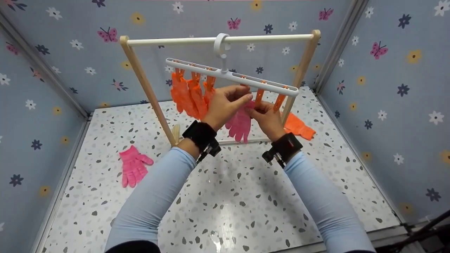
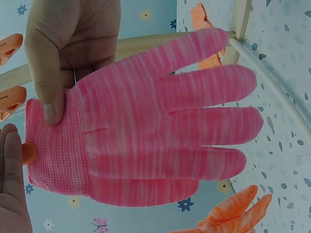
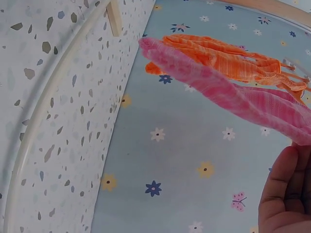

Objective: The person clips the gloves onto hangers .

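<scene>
A pink knit glove (image 2: 131, 116) hangs fingers-down below a white hanger (image 1: 197, 66). My right hand (image 1: 270, 121) pinches one side of its cuff between thumb and fingers; the right wrist view catches that hand (image 3: 286, 194) at the glove's edge. At the cuff's other side, my left hand (image 1: 225, 105) holds an orange clip (image 2: 29, 153) on the hanger, its tip right against the cuff. Most of this clip is hidden behind the left fingers. Left of the hands, orange gloves (image 1: 184, 95) hang from clips.
Two bare orange clips (image 1: 259, 96) hang at the hanger's lower right end. The hanger hooks over the rod (image 1: 274, 37) of a wooden-sided stand (image 1: 146, 84). On the speckled floor lie a pink glove (image 1: 133, 167) at left and an orange glove (image 1: 299, 126) at right.
</scene>
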{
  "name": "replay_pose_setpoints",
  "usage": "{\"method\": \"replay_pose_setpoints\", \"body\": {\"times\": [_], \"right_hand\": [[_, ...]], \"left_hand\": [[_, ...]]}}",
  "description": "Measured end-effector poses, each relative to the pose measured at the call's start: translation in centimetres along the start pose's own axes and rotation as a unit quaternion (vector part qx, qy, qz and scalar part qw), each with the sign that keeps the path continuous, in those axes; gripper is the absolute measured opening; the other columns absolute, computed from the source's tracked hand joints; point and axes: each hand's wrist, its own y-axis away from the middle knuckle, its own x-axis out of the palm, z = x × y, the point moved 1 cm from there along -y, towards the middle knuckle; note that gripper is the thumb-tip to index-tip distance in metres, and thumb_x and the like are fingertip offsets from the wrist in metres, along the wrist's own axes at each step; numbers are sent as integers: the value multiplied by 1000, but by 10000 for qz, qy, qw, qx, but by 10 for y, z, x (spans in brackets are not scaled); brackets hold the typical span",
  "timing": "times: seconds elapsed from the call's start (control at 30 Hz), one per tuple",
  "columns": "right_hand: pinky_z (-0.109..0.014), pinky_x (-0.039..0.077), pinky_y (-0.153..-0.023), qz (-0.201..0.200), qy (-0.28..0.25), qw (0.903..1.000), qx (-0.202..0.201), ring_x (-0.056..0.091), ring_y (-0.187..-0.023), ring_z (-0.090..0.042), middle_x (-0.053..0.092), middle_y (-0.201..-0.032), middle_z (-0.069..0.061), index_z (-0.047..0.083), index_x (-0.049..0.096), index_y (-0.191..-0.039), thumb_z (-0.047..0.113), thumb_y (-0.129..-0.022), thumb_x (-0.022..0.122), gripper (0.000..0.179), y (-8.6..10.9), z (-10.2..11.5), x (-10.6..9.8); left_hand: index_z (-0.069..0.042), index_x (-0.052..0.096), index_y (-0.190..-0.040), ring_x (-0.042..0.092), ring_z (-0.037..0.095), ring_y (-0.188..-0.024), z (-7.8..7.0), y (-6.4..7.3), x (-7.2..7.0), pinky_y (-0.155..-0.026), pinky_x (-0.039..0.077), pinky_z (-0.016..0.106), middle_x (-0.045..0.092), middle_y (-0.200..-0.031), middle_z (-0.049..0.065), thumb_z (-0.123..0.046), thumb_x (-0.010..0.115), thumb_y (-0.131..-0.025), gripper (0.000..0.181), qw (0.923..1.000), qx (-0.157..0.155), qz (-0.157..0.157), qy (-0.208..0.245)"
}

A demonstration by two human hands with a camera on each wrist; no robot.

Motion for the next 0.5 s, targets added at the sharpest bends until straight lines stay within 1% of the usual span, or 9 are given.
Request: {"method": "replay_pose_setpoints", "body": {"times": [0.17, 0.27, 0.33, 0.4, 0.5], "right_hand": [[-22, 58, -83, -19, 225, 9997, 51, 68, -83, -6, 76, -88, 10, -2, 80, -111, 11, -101, 77, 17, 0, -1, 0], [-21, 57, -81, -117, 425, 9990, 23, 67, -84, -6, 75, -88, 12, -1, 81, -112, 13, -100, 80, 19, 1, -2, -1], [-20, 55, -77, -202, 540, 9983, -84, 65, -81, -5, 74, -86, 13, -1, 81, -112, 13, -99, 81, 19, 1, -3, -1], [-19, 52, -73, -298, 601, 9974, -273, 63, -77, -4, 72, -82, 13, -4, 81, -108, 11, -98, 81, 17, 1, -4, 0], [-18, 52, -69, -348, 549, 9962, -588, 62, -73, -2, 72, -79, 12, -8, 80, -103, 5, -97, 80, 14, 1, -6, 0]], "left_hand": [[4, 79, -122, 73, 11, -91, -2, -1, 5, -83, 60, 23, 81, -116, 18, -11, 78, -101, 26, 9999, -48, 71, 92], [4, 79, -122, 73, 12, -90, -3, -1, 8, -82, 59, 23, 81, -115, 18, -12, 78, -101, 26, 9999, -21, 105, 30], [4, 78, -123, 74, 15, -93, -3, -1, 10, -85, 60, 23, 81, -117, 18, -12, 77, -102, 27, 9999, -23, 121, 20], [4, 77, -126, 76, 19, -98, -4, -1, 12, -88, 61, 25, 80, -121, 18, -13, 76, -103, 28, 9999, -34, 161, -13], [5, 74, -131, 77, 25, -104, -5, -1, 16, -92, 62, 27, 79, -125, 19, -12, 73, -105, 31, 9997, -60, 230, -41]]}}
